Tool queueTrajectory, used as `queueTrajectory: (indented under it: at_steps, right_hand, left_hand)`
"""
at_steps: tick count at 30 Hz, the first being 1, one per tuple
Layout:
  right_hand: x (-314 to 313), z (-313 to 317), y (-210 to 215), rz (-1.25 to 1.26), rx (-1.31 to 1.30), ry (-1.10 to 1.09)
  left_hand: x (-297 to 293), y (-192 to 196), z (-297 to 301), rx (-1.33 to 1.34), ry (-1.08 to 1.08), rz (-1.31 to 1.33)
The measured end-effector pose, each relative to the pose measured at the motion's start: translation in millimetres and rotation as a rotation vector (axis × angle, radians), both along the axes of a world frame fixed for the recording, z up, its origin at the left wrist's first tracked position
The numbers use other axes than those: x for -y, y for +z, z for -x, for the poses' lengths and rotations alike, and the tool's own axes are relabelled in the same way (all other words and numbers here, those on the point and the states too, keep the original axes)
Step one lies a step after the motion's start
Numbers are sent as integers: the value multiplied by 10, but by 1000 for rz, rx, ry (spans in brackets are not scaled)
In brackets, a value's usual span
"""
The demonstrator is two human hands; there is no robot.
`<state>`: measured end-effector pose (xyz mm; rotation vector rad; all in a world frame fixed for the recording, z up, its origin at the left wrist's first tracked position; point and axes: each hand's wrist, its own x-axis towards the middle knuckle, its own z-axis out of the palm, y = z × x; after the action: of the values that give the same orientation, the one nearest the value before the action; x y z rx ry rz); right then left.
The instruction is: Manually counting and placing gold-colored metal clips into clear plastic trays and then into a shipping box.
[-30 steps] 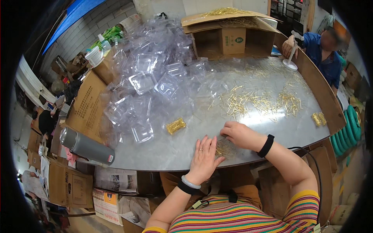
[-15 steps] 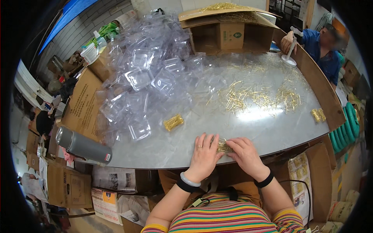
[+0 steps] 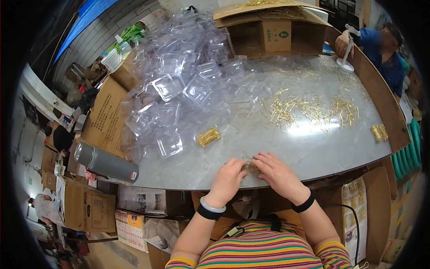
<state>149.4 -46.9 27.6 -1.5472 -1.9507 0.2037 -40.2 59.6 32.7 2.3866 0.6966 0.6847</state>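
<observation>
Close to the table's front edge, my hands hold a small bunch of thin wire hooks (image 3: 251,167) between them. My left hand (image 3: 227,178) presses its curled fingers against the bunch's left end. From the other side, my right hand (image 3: 278,172) lays its fingers over the bunch and grips it, hiding part of it. A compact bundle of gold wire hooks (image 3: 208,136) lies beyond my left hand. Farther back to the right, loose gold hooks (image 3: 289,110) are scattered in a heap, and bundled hooks (image 3: 379,132) sit by the right edge.
Clear plastic clamshell boxes (image 3: 177,85) pile high on the left. A grey bottle (image 3: 107,162) lies near the left front edge. Cardboard walls (image 3: 371,92) border the grey table (image 3: 179,172). An open carton (image 3: 309,39) stands behind. Another person's hand (image 3: 344,44) holds a white stand (image 3: 345,65).
My left fingers have drawn back and curled against the bunch's end. My right fingers have come farther over it. The whole view has shifted slightly.
</observation>
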Motion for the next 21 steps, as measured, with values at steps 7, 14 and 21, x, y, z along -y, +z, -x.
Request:
queueTrajectory:
  at_steps: [7, 14, 21]
  right_hand:
    - [28, -127, 89, 14, -126, -20]
    - [-58, -137, -11, 1, -114, 125]
    - [207, -146, 88, 35, -275, -93]
  left_hand:
    - [-20, 190, 138, -42, -43, 44]
    - [-112, 84, 84, -149, 22, -73]
    - [-93, -23, 22, -181, -184, -77]
